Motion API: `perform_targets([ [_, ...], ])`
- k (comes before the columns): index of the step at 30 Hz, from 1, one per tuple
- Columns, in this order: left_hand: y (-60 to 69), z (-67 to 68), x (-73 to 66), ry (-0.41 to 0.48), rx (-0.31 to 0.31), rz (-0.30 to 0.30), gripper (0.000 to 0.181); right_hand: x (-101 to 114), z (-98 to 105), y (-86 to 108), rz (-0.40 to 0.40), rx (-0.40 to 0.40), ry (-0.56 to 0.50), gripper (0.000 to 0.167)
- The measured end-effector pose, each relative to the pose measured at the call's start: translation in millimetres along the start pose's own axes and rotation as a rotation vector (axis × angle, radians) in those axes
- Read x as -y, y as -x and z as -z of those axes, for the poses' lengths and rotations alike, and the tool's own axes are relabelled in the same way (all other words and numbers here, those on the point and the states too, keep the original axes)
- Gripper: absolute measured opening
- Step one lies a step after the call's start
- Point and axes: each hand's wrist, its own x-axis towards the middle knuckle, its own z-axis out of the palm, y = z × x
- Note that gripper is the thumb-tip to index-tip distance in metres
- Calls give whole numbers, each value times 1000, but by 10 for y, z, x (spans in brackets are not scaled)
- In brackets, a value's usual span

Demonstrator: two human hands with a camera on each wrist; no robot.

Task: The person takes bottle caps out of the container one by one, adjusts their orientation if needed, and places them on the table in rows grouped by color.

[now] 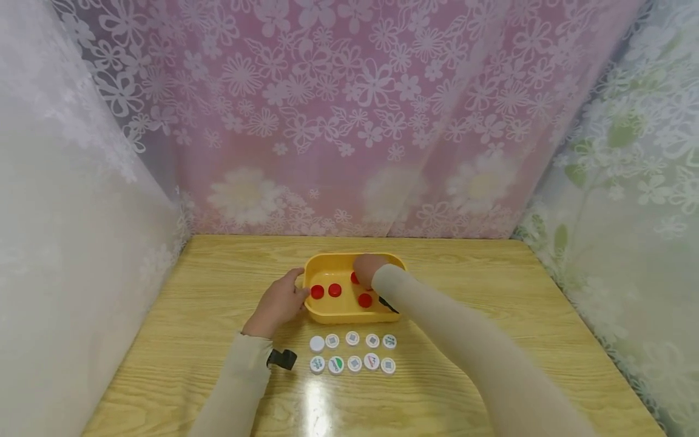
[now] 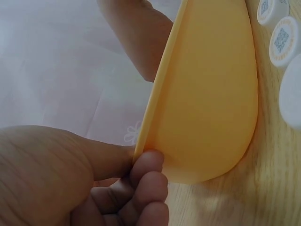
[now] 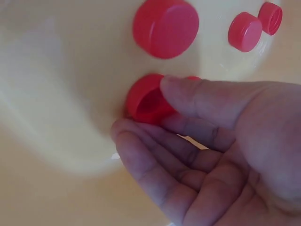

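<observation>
A yellow plastic basin [image 1: 341, 318] stands on the table with several red bottle caps [image 1: 335, 290] inside. At its left end my left hand [image 1: 277, 303] pinches the rim, thumb on one side and curled fingers on the other, as the left wrist view shows on the basin wall [image 2: 207, 94]. My right hand [image 1: 369, 269] reaches into the basin's right part. In the right wrist view, its thumb and fingers pinch a red bottle cap [image 3: 138, 96] whose hollow side shows. Another red cap [image 3: 167, 28] lies close by, and part of one more is hidden behind the thumb.
Two rows of white bottle caps [image 1: 354, 363], several with printed marks, lie on the wooden table [image 1: 218, 267] in front of the basin. Floral curtains [image 1: 349, 121] hang behind and along both sides. A dark wrist strap [image 1: 282, 359] sits at the left sleeve.
</observation>
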Motion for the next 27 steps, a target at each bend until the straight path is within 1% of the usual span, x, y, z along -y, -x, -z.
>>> perform_targets([
  [3, 5, 12, 10, 1, -11, 1, 58, 33, -18, -16, 8, -16, 4, 10],
  [5, 11, 14, 14, 1, -14, 2, 57, 42, -17, -15, 32, -26, 27, 9],
  [10, 4, -10, 6, -12, -9, -16, 56, 27, -4, -6, 53, -24, 56, 10],
  [13, -6, -9, -11, -18, -14, -25, 57, 23, 20, -4, 43, -13, 51, 10],
  [17, -14, 8, -26, -21, -9, -18, 58, 46, 75, 44, 30, -7, 36, 10],
  [22, -17, -9, -10, -9, -5, -1, 58, 47, 67, 73, 32, -13, 39, 11],
  [27, -18, -20, 9, -2, -4, -6, 59, 64, 55, 99, 35, -23, 48, 10],
])
